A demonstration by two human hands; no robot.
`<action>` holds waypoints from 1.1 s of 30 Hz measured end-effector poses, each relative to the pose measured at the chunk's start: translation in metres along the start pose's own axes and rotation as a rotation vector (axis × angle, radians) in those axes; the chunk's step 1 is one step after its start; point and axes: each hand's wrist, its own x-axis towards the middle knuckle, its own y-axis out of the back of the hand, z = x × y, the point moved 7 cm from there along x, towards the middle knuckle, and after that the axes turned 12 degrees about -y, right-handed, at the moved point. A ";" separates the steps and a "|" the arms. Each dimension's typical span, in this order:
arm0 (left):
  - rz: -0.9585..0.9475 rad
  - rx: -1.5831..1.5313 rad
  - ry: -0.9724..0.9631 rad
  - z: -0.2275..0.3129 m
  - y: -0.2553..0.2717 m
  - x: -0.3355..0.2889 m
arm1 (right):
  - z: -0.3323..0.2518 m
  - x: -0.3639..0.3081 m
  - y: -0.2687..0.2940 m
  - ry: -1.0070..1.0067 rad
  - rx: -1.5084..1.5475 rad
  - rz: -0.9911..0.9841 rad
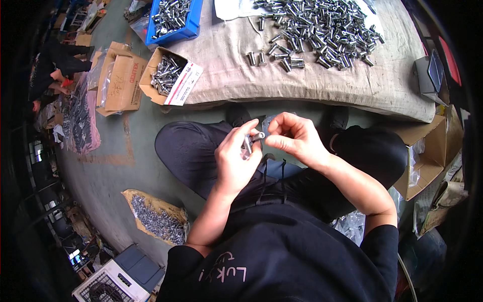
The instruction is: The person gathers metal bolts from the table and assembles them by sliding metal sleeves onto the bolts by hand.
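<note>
My left hand (237,153) is closed around shiny metal tubular fittings, more than one of them. One metal fitting (257,136) sticks out between the thumb and fingers with its hollow end toward my right hand. Just to the right of it, my right hand (296,136) has its thumb and fingertips pinched together. Whether a small piece sits in that pinch I cannot make out. Both hands are above my lap, before the cloth-covered table (221,75). A large heap of similar metal fittings (327,35) lies on that table, with a few standing on end at its near left side.
A blue bin (187,31) and an open cardboard box (155,89), both with metal fittings, are at the left of the table. Small metal parts (156,219) lie on a floor sheet at lower left. Another carton (427,161) stands right. A person (55,70) works far left.
</note>
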 end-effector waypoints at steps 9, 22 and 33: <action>0.168 -0.419 0.354 -0.011 0.004 -0.004 | 0.020 0.006 0.012 -0.135 0.178 0.010; 0.185 -0.773 0.440 -0.024 -0.010 -0.011 | 0.021 0.006 0.009 -0.097 0.188 0.004; 0.164 -0.825 0.432 -0.031 -0.014 -0.013 | 0.018 0.006 0.008 -0.086 0.246 0.003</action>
